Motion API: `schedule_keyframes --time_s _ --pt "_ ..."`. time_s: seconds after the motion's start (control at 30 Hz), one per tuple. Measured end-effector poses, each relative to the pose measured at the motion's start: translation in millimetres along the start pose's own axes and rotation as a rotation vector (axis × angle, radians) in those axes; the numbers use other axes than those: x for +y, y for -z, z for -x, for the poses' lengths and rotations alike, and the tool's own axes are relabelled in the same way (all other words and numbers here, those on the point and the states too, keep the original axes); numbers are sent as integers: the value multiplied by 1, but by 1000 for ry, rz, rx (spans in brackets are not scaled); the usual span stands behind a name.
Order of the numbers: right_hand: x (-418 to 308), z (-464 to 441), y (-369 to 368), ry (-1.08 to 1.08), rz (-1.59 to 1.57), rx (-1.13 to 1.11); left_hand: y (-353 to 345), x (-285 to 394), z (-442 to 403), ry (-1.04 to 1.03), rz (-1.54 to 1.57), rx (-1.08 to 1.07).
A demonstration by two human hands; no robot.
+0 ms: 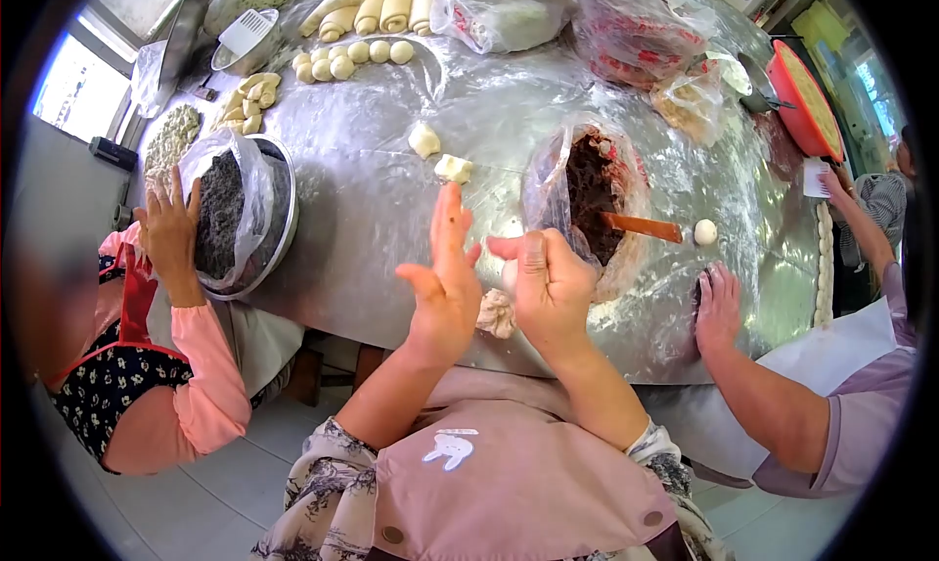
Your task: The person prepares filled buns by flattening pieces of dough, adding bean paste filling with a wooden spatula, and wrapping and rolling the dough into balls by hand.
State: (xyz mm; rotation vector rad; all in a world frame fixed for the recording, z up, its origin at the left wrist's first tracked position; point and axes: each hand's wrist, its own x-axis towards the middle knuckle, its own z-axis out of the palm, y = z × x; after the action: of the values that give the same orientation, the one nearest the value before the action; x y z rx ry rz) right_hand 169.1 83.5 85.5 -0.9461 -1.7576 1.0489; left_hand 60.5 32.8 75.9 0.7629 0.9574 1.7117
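My left hand (443,292) is raised over the metal table (372,199), its fingers extended and apart, holding nothing. Close beside it on the right, my right hand (550,285) has its fingers curled around a pale piece of dough (510,275), mostly hidden by the fingers. A rough lump of dough (497,314) lies between my wrists near the table's front edge. Beyond my hands are two small dough pieces, one squarish (453,169) and one rounder (424,140). A plastic bag of dark red filling (593,184) stands just past my right hand, with a brown spatula (642,227) in it.
A co-worker's hand (170,228) is at a bowl of dark filling (221,209) on the left. Another person's hand (719,309) rests at the right, near a dough ball (705,231). Dough rolls (396,5) and plastic bags (636,33) lie at the back.
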Motion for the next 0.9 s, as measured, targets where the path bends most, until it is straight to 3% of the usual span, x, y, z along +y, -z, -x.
schedule_keyframes --time_s 0.1,0.2,0.23,0.33,0.4,0.47,0.5,0.53,0.6,0.67,0.73,0.83,0.9 --pt "4 2 -4 157 75 24 -2 -8 0 130 153 -38" --pt "-3 -1 0 317 278 -252 -11 -5 2 156 2 -75" --pt "1 0 4 195 94 -370 -14 -4 4 170 134 -80" --pt "11 -8 5 223 78 -155 -13 -4 15 222 50 -278" --pt "5 -12 6 207 82 -71 -21 -5 18 245 141 -162" --pt "0 -10 0 200 104 -145 -33 2 14 284 283 5" --pt "-13 -11 -3 102 148 -232 -25 -15 15 198 145 68" --pt "2 -6 1 177 22 -280 -27 -14 19 177 81 85" --pt "-33 -6 -12 -39 -323 -142 -30 -2 17 153 -13 84" --pt "-19 -1 -14 34 -688 -97 -32 4 11 138 -108 209" --pt "-28 2 -15 117 -583 -89 -19 4 7 145 -152 312" --pt "-28 14 -12 -46 -354 -171 -6 17 5 148 -18 398" --pt "-28 23 -14 -95 -329 -296 -3 20 5 -24 -77 300"
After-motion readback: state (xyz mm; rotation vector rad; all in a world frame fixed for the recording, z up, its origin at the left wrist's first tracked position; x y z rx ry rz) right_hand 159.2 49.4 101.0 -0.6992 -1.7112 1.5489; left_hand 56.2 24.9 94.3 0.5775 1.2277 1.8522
